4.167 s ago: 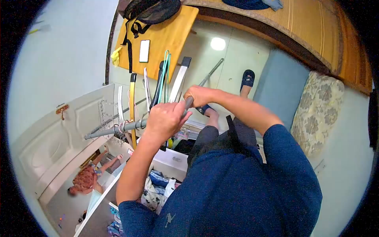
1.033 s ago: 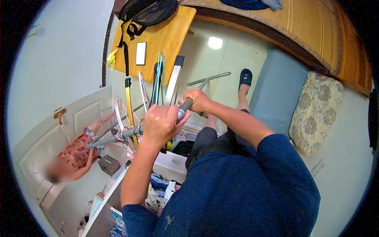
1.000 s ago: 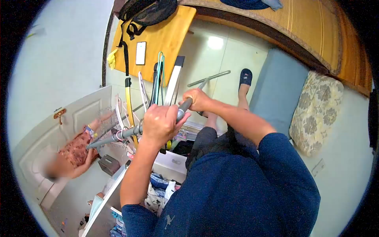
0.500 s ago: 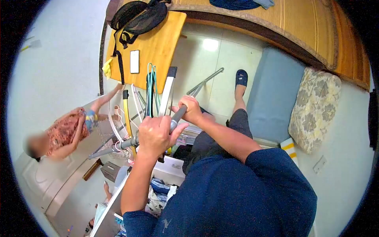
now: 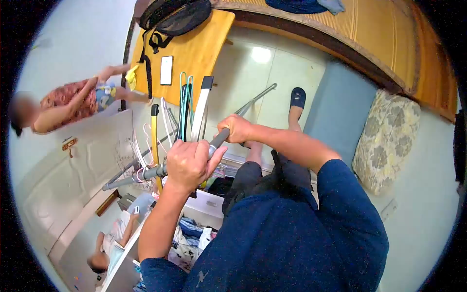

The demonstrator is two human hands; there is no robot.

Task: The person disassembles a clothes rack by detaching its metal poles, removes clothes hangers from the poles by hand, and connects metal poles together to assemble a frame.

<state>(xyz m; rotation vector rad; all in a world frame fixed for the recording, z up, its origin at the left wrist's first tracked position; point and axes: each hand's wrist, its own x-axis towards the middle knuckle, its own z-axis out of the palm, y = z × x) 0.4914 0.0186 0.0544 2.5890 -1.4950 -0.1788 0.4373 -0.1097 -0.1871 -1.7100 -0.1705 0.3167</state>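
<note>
Both my hands are wrapped round a grey metal pole (image 5: 127, 181) of a clothes rack. My left hand (image 5: 188, 165) grips it lower in the view, its thumb along the pole. Just up and to the right, my right hand (image 5: 234, 129) is closed round the darker end part. Several hangers hang on the rack to the left of my hands: a yellow one (image 5: 154, 138), a teal one (image 5: 184, 104) and a white one with a black tip (image 5: 199, 112). The rack's T-shaped foot (image 5: 258, 99) shows on the floor beyond my right hand.
A wooden table (image 5: 204, 41) holds a black bag (image 5: 182, 19) and a phone (image 5: 166, 70). One person (image 5: 68, 102) is by the door (image 5: 97, 151); another (image 5: 114, 238) sits lower left. An open drawer (image 5: 204, 202) holds clothes. A blue cushion (image 5: 333, 104) and floral pillow (image 5: 387, 141) lie right.
The person in the patterned top has moved from the doorway up toward the table. A second person has come into fuller view at the lower left. My hands keep their hold, with the pole slightly shifted.
</note>
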